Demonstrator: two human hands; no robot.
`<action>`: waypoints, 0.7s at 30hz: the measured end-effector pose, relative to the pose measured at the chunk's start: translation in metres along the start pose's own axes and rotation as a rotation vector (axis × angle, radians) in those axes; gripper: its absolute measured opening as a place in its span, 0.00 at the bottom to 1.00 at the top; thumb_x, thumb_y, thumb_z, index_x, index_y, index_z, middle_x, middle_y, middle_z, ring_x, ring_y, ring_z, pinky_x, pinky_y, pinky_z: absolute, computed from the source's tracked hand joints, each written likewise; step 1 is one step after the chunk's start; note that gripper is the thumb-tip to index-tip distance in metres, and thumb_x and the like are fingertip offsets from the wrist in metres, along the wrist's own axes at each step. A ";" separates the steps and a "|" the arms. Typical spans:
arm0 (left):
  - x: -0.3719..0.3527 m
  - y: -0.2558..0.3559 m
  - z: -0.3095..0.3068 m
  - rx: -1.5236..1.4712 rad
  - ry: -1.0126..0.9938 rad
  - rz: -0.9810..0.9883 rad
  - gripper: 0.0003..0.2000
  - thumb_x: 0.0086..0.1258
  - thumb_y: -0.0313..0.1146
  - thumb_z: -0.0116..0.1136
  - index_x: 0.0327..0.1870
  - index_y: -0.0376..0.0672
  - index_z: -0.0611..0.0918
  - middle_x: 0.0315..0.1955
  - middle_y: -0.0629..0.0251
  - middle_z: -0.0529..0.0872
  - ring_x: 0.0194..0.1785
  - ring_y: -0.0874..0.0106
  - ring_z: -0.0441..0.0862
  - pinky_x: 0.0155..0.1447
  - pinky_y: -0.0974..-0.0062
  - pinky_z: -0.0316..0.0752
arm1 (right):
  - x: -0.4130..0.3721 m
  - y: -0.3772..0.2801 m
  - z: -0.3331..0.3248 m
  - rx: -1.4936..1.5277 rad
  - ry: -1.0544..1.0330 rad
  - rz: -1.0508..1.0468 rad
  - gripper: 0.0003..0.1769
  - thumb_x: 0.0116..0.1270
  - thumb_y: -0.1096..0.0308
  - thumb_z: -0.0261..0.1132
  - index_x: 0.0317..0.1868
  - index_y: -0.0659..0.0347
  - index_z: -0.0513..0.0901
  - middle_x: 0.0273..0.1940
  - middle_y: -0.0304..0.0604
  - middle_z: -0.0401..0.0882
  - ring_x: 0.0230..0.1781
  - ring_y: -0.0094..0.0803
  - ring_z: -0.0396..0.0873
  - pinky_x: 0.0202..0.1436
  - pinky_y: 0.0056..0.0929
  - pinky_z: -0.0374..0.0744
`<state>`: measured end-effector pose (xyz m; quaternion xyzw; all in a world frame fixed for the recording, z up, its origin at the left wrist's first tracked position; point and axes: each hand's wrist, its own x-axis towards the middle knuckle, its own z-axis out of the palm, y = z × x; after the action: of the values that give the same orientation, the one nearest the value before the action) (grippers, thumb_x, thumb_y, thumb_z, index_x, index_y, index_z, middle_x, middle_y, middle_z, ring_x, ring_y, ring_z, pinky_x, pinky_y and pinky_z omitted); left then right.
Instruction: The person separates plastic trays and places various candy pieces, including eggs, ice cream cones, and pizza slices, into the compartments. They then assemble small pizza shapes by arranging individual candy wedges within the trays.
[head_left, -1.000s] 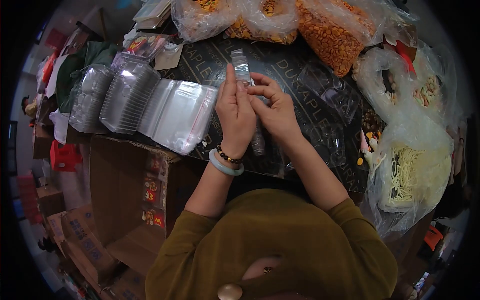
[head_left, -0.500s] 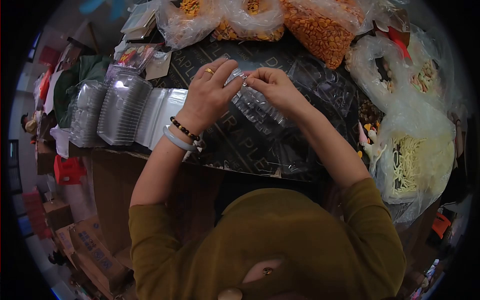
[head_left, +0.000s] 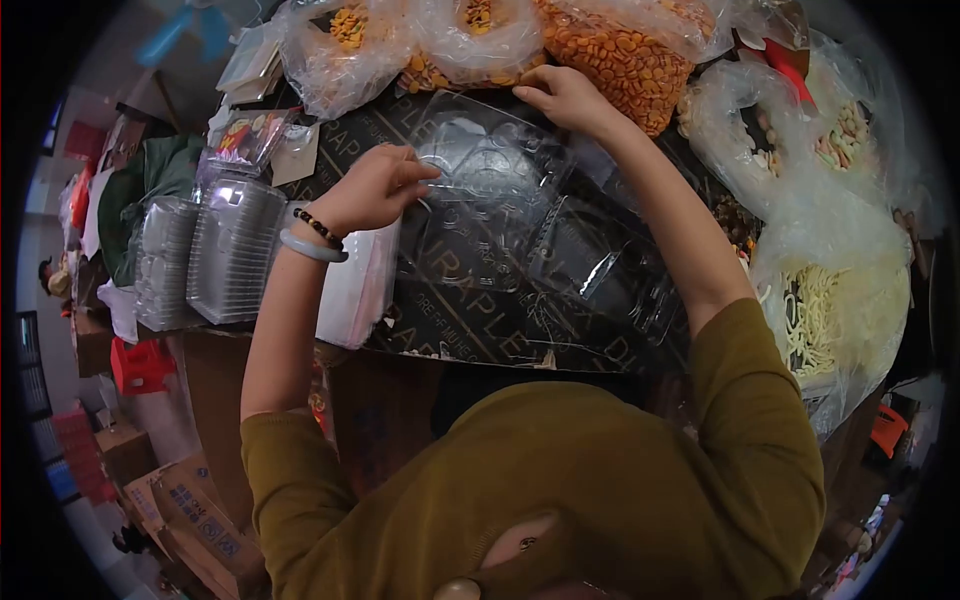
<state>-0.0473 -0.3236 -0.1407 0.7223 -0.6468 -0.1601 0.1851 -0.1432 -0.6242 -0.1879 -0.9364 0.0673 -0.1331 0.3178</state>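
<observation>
A clear plastic tray (head_left: 490, 165) with moulded hollows lies on the dark printed table cover in front of me. My left hand (head_left: 385, 185), wearing a beaded bracelet and a pale bangle, is at the tray's left edge, its fingers curled and thumb and forefinger closed on the rim. Beyond the far right corner of the tray is my right hand (head_left: 565, 97), thumb and forefinger slightly apart with nothing visible between them. Its fingertips are near a bag of yellow and orange pieces (head_left: 435, 72). More clear plastic packaging (head_left: 600, 265) lies to the right of the tray.
Stacked clear containers (head_left: 235, 250) stand at the left beside a pale pile of flat sheets (head_left: 355, 285). A bag of orange pieces (head_left: 615, 70) sits at the back. On the right is a bag of cream-coloured strands (head_left: 815, 325). The table's front edge (head_left: 480, 362) is near my body.
Both hands have moved apart: the left toward the left, the right up and away from me. The clear plastic between them now lies spread out flat. My view has shifted slightly.
</observation>
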 end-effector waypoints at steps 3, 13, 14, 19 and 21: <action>0.003 -0.002 0.020 0.026 0.173 0.039 0.13 0.67 0.34 0.60 0.49 0.38 0.84 0.39 0.58 0.78 0.46 0.61 0.74 0.52 0.66 0.69 | -0.072 -0.017 -0.041 -0.194 0.090 -0.172 0.33 0.58 0.44 0.69 0.55 0.61 0.79 0.56 0.53 0.77 0.57 0.48 0.75 0.58 0.44 0.72; -0.001 0.011 0.063 0.338 0.148 -0.263 0.30 0.66 0.54 0.59 0.66 0.52 0.73 0.63 0.50 0.71 0.70 0.51 0.63 0.71 0.39 0.48 | -0.193 -0.015 -0.034 -0.232 -0.093 -0.117 0.30 0.55 0.66 0.72 0.60 0.52 0.75 0.55 0.42 0.77 0.61 0.34 0.71 0.58 0.38 0.63; -0.001 0.013 0.067 0.340 0.168 -0.270 0.30 0.65 0.55 0.59 0.66 0.51 0.74 0.61 0.50 0.72 0.68 0.52 0.65 0.70 0.39 0.48 | -0.192 -0.013 -0.033 -0.231 -0.112 -0.160 0.29 0.55 0.66 0.71 0.59 0.52 0.76 0.54 0.41 0.77 0.60 0.33 0.72 0.57 0.38 0.63; 0.008 0.030 0.080 0.289 0.270 -0.317 0.28 0.63 0.55 0.62 0.60 0.49 0.79 0.50 0.52 0.77 0.58 0.55 0.72 0.69 0.42 0.52 | -0.164 -0.004 -0.020 -0.185 -0.126 -0.272 0.24 0.56 0.66 0.71 0.55 0.51 0.78 0.47 0.35 0.81 0.54 0.31 0.75 0.57 0.37 0.63; 0.010 0.033 0.085 0.306 0.338 -0.319 0.26 0.62 0.54 0.63 0.56 0.46 0.81 0.50 0.52 0.78 0.57 0.55 0.73 0.67 0.44 0.54 | -0.154 -0.005 -0.016 -0.233 -0.069 -0.269 0.26 0.56 0.63 0.72 0.56 0.52 0.78 0.52 0.39 0.79 0.56 0.33 0.74 0.58 0.37 0.63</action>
<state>-0.1148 -0.3420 -0.1998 0.8511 -0.5014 0.0353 0.1518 -0.2950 -0.5969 -0.2049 -0.9714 -0.0547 -0.1335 0.1886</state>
